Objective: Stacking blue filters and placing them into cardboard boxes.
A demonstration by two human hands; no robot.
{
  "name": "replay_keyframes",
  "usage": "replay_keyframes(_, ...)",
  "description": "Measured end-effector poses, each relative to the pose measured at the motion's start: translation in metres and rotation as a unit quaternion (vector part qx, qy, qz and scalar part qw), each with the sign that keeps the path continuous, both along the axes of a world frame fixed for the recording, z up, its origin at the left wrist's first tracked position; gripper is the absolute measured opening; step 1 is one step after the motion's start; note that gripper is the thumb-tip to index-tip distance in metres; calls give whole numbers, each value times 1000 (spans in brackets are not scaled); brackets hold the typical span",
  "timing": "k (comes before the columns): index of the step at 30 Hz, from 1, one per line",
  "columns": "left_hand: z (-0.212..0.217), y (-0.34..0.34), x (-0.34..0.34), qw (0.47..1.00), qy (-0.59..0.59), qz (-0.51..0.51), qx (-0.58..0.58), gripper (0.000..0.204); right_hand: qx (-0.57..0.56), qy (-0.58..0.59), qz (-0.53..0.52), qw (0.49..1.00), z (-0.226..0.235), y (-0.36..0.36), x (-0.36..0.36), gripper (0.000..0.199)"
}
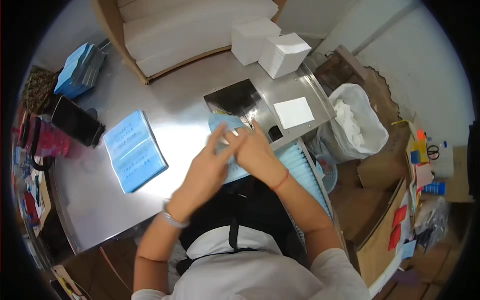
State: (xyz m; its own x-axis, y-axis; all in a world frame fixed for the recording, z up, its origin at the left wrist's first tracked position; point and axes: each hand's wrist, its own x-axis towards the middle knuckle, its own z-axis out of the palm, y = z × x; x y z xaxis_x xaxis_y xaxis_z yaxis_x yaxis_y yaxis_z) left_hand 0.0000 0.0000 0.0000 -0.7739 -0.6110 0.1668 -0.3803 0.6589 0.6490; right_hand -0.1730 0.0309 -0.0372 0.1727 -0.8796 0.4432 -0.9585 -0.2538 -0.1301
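My two hands meet over the near edge of the metal table, at a light-blue packet (226,120), part of which shows past my fingers. My right hand (257,154) is closed at this packet, its grip partly hidden. Against it lies my left hand (204,167), fingers stretched and apart, slightly smeared by motion. Below the hands more light-blue material (236,171) shows at the table edge; I cannot tell whether it belongs to the same packet. Just beyond them sits a dark plate (232,97) set in the tabletop. A white card stack (294,113) lies to its right.
Blue printed packets (135,150) lie on the metal table (100,215) at left, near a phone (77,121) and a pink bottle (52,137). White blocks (284,54) stand beside a carton (131,62). An open drawer (302,170) holds blue packets; a lined bin (357,125) stands right.
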Motion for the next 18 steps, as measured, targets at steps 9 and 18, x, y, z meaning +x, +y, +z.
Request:
replay_keyframes(9,-23,82,5,921,-56,-316,219,52,-99,-98,-131,982,19,22,-19,13)
replay_keyframes(18,-41,139,-81,853,20,-491,174,17,-231,-56,-656,716,-19,382,-52,9)
